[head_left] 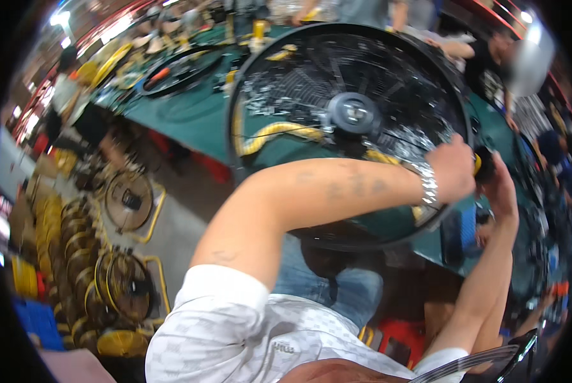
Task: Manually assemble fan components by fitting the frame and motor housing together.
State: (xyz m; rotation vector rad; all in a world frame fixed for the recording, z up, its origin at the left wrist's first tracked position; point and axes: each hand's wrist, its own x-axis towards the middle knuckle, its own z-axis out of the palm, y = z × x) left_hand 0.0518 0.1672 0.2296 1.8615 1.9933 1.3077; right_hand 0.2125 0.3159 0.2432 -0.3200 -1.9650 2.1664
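Note:
A large round fan housing (235, 115) with a broad black rim lies before me, a grey motor hub (355, 113) at its middle and thin wires around it. My left arm reaches across it. My left hand (452, 169), with a metal watch (428, 184) on its wrist, is closed at the right part of the rim; what its fingers hold is hidden. Just outside the rim, my right hand (501, 188) is curled against a black round part (485, 165) with a bit of yellow beside it. Blur hides the finer detail there.
The green table (171, 124) carries another black ring (184, 69) at the far left. A blue bin (463, 230) is near my right forearm. Several fans with yellow frames (123, 281) stand on the floor at left. Other people work across the table and to the right.

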